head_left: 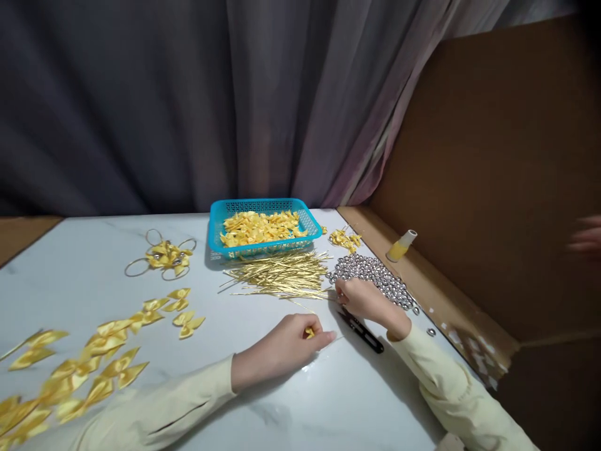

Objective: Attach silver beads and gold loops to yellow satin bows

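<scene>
My left hand is closed just above the table with a yellow ribbon bow in it; only a small part of the bow shows between thumb and fingers. A thin gold strand runs up and left from near that hand. Farther right, my right hand has its fingers pinched at the near edge of a pile of silver beads. What it pinches is too small to make out. Black thread snips lie just below that hand. Gold twist ties lie in a heap left of the beads.
Behind the ties stands a blue basket of small yellow bows. Loose bows lie at left, below bows with gold loops. A small yellow bottle stands on the cardboard edge at right. Another person's blurred hand shows far right.
</scene>
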A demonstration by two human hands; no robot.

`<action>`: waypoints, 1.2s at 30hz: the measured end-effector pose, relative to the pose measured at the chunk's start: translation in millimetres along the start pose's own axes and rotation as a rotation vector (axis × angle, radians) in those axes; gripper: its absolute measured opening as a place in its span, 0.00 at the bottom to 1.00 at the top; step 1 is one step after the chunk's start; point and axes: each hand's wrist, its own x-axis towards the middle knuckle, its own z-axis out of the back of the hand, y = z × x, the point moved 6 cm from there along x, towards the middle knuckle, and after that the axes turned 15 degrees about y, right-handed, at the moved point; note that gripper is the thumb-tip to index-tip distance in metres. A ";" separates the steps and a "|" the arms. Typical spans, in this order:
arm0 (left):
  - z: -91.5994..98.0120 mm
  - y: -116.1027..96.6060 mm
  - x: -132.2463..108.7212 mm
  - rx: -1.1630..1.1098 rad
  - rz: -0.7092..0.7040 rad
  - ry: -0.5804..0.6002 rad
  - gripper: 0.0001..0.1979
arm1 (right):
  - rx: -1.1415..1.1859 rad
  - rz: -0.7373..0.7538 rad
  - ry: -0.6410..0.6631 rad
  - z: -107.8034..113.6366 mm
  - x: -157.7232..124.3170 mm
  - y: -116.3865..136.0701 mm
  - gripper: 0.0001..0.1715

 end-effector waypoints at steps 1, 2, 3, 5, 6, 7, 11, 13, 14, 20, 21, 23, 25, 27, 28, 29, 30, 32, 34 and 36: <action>0.6 1.9 -4.6 -0.001 0.005 -0.004 0.17 | 0.025 0.018 -0.003 0.1 1.3 0.4 0.08; 1.1 4.0 -9.2 -0.005 0.011 -0.009 0.17 | 0.054 0.039 -0.008 0.9 1.9 0.5 0.07; 1.8 6.2 -13.8 -0.011 0.018 -0.015 0.17 | 0.089 0.063 -0.015 2.2 1.4 0.3 0.06; 3.9 10.5 -23.4 -0.043 0.032 -0.031 0.17 | 0.174 0.123 -0.036 6.8 -2.9 0.0 0.04; 5.6 12.0 -28.4 -0.064 0.031 -0.043 0.18 | 0.223 0.157 -0.047 9.7 -6.7 0.2 0.03; 7.4 13.1 -33.4 -0.091 0.026 -0.050 0.18 | 0.273 0.195 -0.059 12.9 -11.6 0.8 0.02; 13.0 15.6 -53.9 -0.277 -0.002 0.010 0.17 | 0.743 0.374 -0.166 31.0 -36.6 2.9 0.12; 17.9 14.4 -63.7 -0.353 -0.050 0.028 0.18 | 1.140 0.509 -0.226 41.9 -48.2 4.3 0.12; 20.7 14.1 -68.0 -0.367 -0.067 0.032 0.19 | 1.291 0.559 -0.230 46.5 -52.3 6.3 0.11; 39.0 17.0 -82.6 -0.306 -0.106 -0.039 0.16 | 1.698 0.684 -0.209 72.7 -64.1 21.1 0.08; 41.8 17.4 -83.6 -0.271 -0.106 -0.063 0.15 | 1.743 0.680 -0.197 73.9 -64.0 22.7 0.08; 45.7 18.4 -84.6 -0.211 -0.099 -0.101 0.14 | 1.820 0.657 -0.140 72.5 -61.9 26.2 0.08; 47.1 19.6 -84.8 -0.171 -0.082 -0.124 0.13 | 1.866 0.623 -0.073 67.8 -58.4 29.0 0.09; 47.7 20.4 -84.8 -0.145 -0.059 -0.147 0.12 | 1.891 0.589 -0.029 63.0 -54.3 30.0 0.09; 48.1 20.3 -84.9 -0.135 -0.050 -0.162 0.12 | 1.903 0.571 -0.021 61.1 -52.2 29.6 0.08; 48.8 20.0 -85.1 -0.127 -0.042 -0.180 0.11 | 1.916 0.551 -0.021 59.5 -50.0 28.8 0.08; 49.7 19.5 -85.3 -0.121 -0.034 -0.197 0.10 | 1.928 0.530 -0.028 58.4 -47.9 27.7 0.09; 51.5 17.9 -85.8 -0.120 -0.031 -0.225 0.10 | 1.945 0.484 -0.050 57.0 -43.7 25.8 0.09; 53.3 16.5 -86.2 -0.133 -0.033 -0.238 0.11 | 1.946 0.443 -0.073 56.5 -40.1 25.1 0.08; 55.2 16.3 -86.6 -0.129 -0.030 -0.243 0.12 | 1.941 0.422 -0.087 57.0 -37.4 25.7 0.07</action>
